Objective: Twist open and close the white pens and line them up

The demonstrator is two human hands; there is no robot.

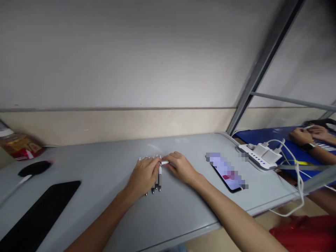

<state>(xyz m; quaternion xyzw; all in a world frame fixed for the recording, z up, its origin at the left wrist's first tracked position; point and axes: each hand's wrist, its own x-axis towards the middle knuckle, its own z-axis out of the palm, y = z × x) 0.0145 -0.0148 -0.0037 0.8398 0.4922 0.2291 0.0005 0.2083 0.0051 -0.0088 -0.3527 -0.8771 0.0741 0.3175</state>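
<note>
Several pens with white upper parts, grey grips and dark tips lie side by side on the grey table; one pen (160,178) shows plainly at the right of the row. My left hand (144,175) covers most of the row, its thumb and forefinger closed at the left end of a short white piece, apparently part of a pen (165,162), lying crosswise. On that piece's right end, the thumb and fingers of my right hand (181,168) are closed. Fingers hide both of its ends.
A phone (226,173) and a white power strip (258,157) with plugs and cables lie to the right. Leftward are a black mat (43,213), a black cabled object (34,168) and a jar (21,145). Beyond the metal post (246,94), another person's hands (301,136) work.
</note>
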